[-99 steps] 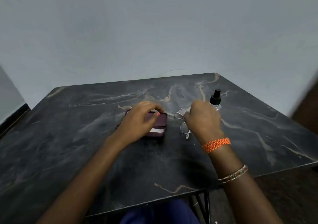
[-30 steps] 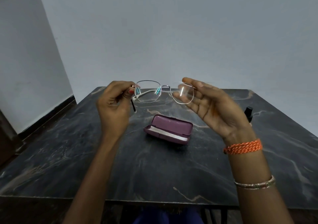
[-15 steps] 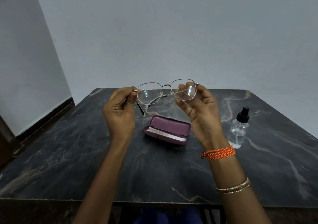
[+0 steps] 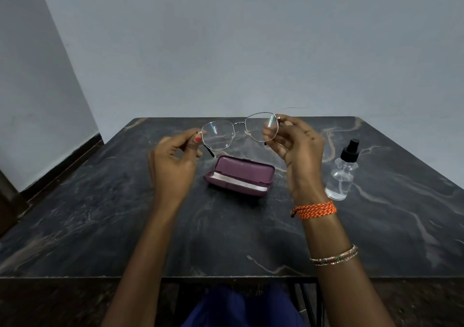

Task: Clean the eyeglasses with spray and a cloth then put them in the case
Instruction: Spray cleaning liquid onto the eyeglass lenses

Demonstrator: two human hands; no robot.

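Thin metal-framed eyeglasses (image 4: 239, 132) hang in the air above the table, lenses facing me, tilted with the right side higher. My left hand (image 4: 173, 160) pinches the frame's left corner. My right hand (image 4: 296, 148) holds the right corner, with fingers behind the right lens. Below them an open purple case (image 4: 242, 176) lies on the dark marbled table (image 4: 100, 213), and a strip of white cloth (image 4: 238, 182) shows inside it. A clear spray bottle (image 4: 342, 176) with a black pump top stands upright to the right of my right hand.
The table stands against a pale wall, with a second wall and a dark skirting board at the left. Its front edge runs just above my lap, where blue clothing shows. An orange thread band and thin bangles circle my right wrist.
Both hands have lowered the eyeglasses slightly toward the table and tilted them, right side up. My right hand went from spread behind the lens to holding the frame's corner.
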